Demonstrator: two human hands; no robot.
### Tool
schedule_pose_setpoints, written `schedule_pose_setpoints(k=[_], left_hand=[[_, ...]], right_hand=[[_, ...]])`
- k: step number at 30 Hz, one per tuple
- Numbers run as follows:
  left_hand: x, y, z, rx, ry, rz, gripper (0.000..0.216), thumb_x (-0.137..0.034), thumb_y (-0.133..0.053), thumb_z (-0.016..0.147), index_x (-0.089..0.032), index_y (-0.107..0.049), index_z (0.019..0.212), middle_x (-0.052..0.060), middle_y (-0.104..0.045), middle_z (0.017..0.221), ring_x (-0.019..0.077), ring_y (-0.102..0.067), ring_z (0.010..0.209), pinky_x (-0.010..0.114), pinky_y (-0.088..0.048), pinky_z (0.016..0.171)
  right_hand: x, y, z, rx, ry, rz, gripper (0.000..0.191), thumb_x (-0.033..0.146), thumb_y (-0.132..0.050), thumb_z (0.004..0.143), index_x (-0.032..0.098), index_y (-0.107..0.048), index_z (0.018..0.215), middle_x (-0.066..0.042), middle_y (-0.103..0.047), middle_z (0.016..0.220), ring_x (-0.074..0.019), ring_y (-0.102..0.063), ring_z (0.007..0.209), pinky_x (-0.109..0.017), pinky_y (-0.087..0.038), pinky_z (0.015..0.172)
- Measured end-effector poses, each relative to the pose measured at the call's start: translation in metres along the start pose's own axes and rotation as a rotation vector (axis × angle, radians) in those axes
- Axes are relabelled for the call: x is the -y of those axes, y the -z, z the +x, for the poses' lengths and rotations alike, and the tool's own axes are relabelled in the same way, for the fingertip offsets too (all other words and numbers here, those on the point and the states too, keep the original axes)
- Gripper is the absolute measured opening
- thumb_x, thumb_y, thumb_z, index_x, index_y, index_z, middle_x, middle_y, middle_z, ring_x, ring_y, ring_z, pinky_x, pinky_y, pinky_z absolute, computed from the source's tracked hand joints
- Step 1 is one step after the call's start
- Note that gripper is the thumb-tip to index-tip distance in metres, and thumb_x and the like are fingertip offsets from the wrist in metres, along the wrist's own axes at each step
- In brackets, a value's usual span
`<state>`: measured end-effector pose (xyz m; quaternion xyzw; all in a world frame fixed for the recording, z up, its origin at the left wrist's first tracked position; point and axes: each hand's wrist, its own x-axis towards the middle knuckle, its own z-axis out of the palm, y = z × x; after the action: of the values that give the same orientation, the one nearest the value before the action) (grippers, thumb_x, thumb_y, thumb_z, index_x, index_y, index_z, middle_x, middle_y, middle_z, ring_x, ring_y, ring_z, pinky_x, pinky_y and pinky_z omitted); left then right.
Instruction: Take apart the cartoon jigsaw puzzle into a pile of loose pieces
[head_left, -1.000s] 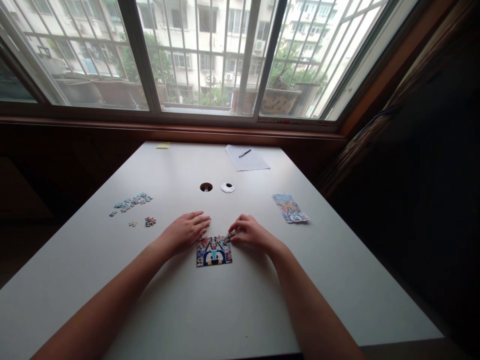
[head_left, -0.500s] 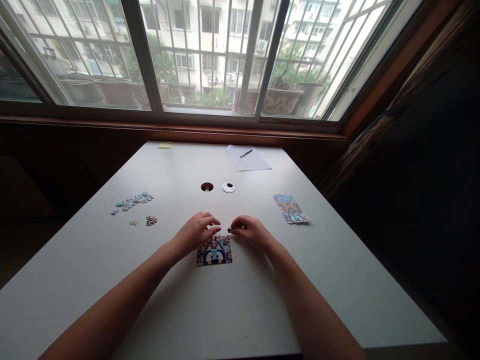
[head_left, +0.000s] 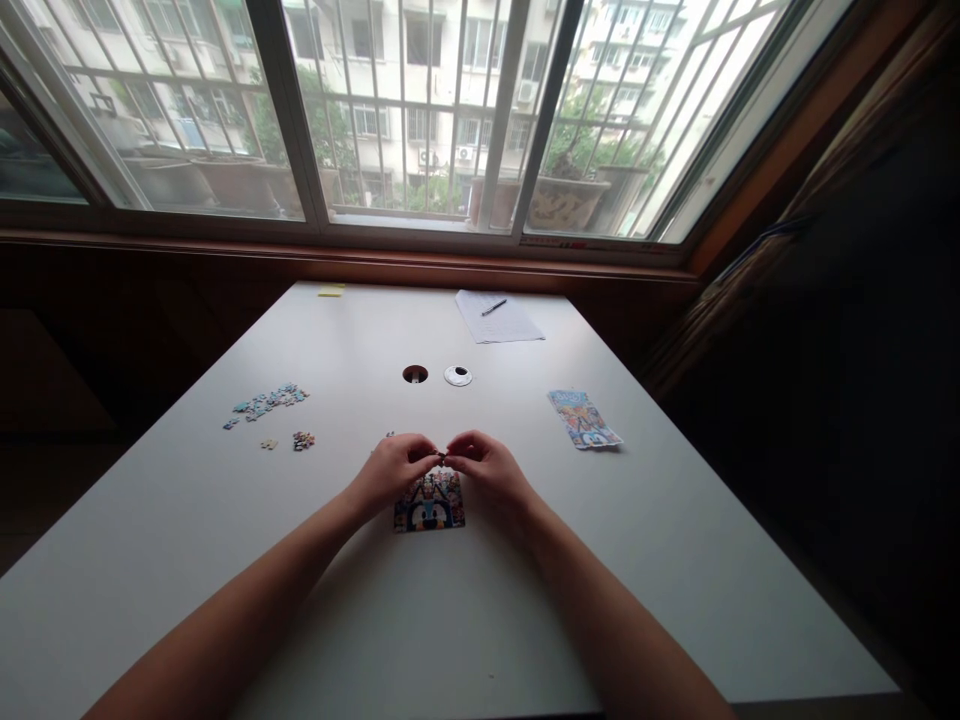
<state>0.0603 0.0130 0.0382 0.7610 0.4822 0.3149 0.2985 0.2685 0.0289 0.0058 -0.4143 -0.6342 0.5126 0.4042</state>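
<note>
Both hands meet just above the far edge of a partly assembled jigsaw puzzle (head_left: 430, 512), which shows a blue cartoon face among many colours. Between the fingertips is a small dark puzzle piece (head_left: 442, 458). My left hand (head_left: 395, 468) pinches it from the left, and my right hand (head_left: 486, 466) pinches it from the right. The fingers cover most of the piece and hide the puzzle's upper left corner. Just beyond the left knuckles, a loose piece (head_left: 390, 434) peeks out.
Loose puzzle pieces (head_left: 271, 401) lie spread on the left of the white table (head_left: 420, 620), with a small pile (head_left: 303, 441) nearer. A picture sheet (head_left: 584, 419) lies at right. Farther back are a round cover (head_left: 458, 375), a cable hole (head_left: 415, 374), paper (head_left: 510, 325) and a pen (head_left: 493, 307).
My right hand has moved left with the puzzle piece. The left fingers, apart before, have closed on it, so the two hands now touch it together.
</note>
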Motion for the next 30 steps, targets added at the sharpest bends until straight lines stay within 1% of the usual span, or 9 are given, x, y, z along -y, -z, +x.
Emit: schedule_pose_setpoints(k=[3,6,9,12,14,16,20,23,30], left_hand=[[0.002,0.014,-0.007,0.023,0.046,-0.007,0.021,-0.037,-0.065,0.088,-0.019,-0.073,0.085,0.002,-0.074,0.079,0.0172,-0.067,0.073,0.026,-0.05,0.066],[0.013,0.042,-0.015,-0.004,0.093,0.034,0.026,-0.042,-0.061,0.09,-0.018,-0.073,0.088,0.003,-0.074,0.082,0.018,-0.067,0.074,0.027,-0.05,0.066],[0.037,0.08,-0.022,-0.094,0.1,0.202,0.031,-0.047,-0.06,0.089,-0.019,-0.073,0.089,0.005,-0.072,0.088,0.0194,-0.066,0.077,0.028,-0.05,0.066],[0.068,0.111,-0.03,-0.117,0.114,0.406,0.034,-0.049,-0.059,0.087,-0.019,-0.074,0.086,0.007,-0.068,0.095,0.0204,-0.063,0.078,0.031,-0.05,0.07],[0.087,0.124,-0.036,-0.125,0.144,0.545,0.031,-0.047,-0.059,0.086,-0.019,-0.074,0.083,0.008,-0.066,0.097,0.0256,-0.062,0.09,0.036,-0.05,0.081],[0.102,0.13,-0.043,-0.145,0.185,0.647,0.029,-0.047,-0.061,0.085,-0.022,-0.075,0.093,0.009,-0.064,0.106,0.0315,-0.057,0.104,0.042,-0.047,0.092],[0.111,0.128,-0.048,-0.269,0.234,0.793,0.042,-0.045,-0.063,0.085,-0.022,-0.068,0.12,0.014,-0.056,0.117,0.0367,-0.05,0.112,0.05,-0.043,0.098],[0.095,0.115,-0.043,-0.312,0.15,0.822,0.037,-0.037,-0.059,0.088,-0.018,-0.069,0.119,0.015,-0.055,0.117,0.0357,-0.049,0.11,0.051,-0.042,0.098],[0.026,0.05,-0.034,0.043,-0.083,0.505,0.027,-0.043,-0.06,0.094,-0.024,-0.071,0.111,0.007,-0.063,0.112,0.0279,-0.052,0.107,0.042,-0.047,0.091]], right_hand=[[0.001,0.0,0.0,0.054,0.016,0.007,0.023,0.037,-0.076,0.081,0.021,-0.07,0.096,-0.003,-0.074,0.093,-0.0196,-0.07,0.09,-0.032,-0.055,0.083],[0.002,0.003,0.0,0.038,0.074,-0.116,0.018,0.034,-0.072,0.085,0.021,-0.072,0.096,-0.004,-0.072,0.094,-0.0185,-0.069,0.088,-0.031,-0.054,0.081],[0.006,0.009,-0.002,0.045,0.141,-0.327,0.012,0.03,-0.069,0.088,0.021,-0.075,0.094,-0.003,-0.068,0.092,-0.0161,-0.065,0.082,-0.029,-0.052,0.076],[0.013,0.014,-0.005,0.138,0.125,-0.459,0.012,0.029,-0.07,0.088,0.023,-0.075,0.096,-0.002,-0.063,0.092,-0.0146,-0.062,0.08,-0.028,-0.05,0.076],[0.019,0.016,-0.008,0.21,0.071,-0.514,0.019,0.033,-0.074,0.086,0.023,-0.074,0.102,-0.003,-0.061,0.097,-0.0159,-0.062,0.086,-0.028,-0.051,0.08],[0.024,0.017,-0.011,0.258,0.025,-0.565,0.031,0.037,-0.079,0.081,0.024,-0.072,0.109,-0.005,-0.059,0.106,-0.0193,-0.06,0.098,-0.03,-0.05,0.087],[0.03,0.014,-0.017,0.263,-0.004,-0.677,0.04,0.032,-0.086,0.073,0.025,-0.069,0.109,-0.006,-0.055,0.117,-0.0247,-0.052,0.114,-0.035,-0.046,0.098],[0.033,0.009,-0.018,0.225,-0.034,-0.735,0.032,0.027,-0.085,0.074,0.023,-0.069,0.102,-0.006,-0.055,0.116,-0.0257,-0.05,0.115,-0.036,-0.044,0.099],[0.038,0.004,-0.018,0.198,-0.111,-0.737,0.032,0.022,-0.084,0.074,0.02,-0.067,0.101,-0.007,-0.056,0.113,-0.0244,-0.052,0.111,-0.034,-0.045,0.094]])
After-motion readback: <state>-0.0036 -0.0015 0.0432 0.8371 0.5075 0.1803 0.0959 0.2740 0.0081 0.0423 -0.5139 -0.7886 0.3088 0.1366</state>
